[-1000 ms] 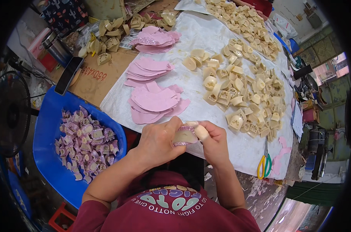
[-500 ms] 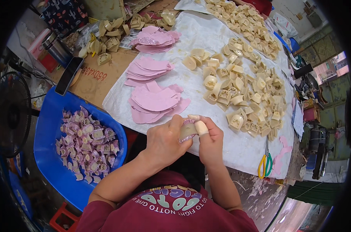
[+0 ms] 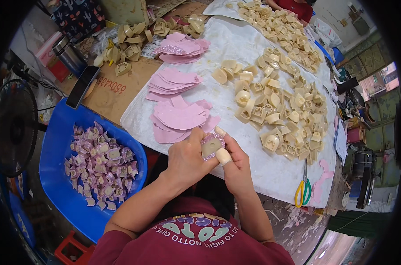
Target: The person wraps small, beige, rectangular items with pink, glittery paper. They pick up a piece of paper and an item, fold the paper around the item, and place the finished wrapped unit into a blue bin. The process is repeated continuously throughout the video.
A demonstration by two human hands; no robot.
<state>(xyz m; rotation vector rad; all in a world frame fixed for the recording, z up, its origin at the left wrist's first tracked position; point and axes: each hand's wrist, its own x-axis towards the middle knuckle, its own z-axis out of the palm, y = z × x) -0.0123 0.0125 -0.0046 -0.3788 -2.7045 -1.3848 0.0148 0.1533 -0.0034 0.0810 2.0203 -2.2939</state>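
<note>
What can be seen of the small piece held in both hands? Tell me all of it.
The piece is a small cream block, plastic or resin by its look, with a pink glittery sheet over its top face. It is held over the near edge of the white sheet, just below the pink stacks. The left hand grips it from the left; the right hand presses it with a taped thumb. Its underside is hidden.

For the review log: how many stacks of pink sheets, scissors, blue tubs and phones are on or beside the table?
Stacks of pink sheets: 3
Scissors: 1
Blue tub: 1
Phone: 1
Total: 6
</note>
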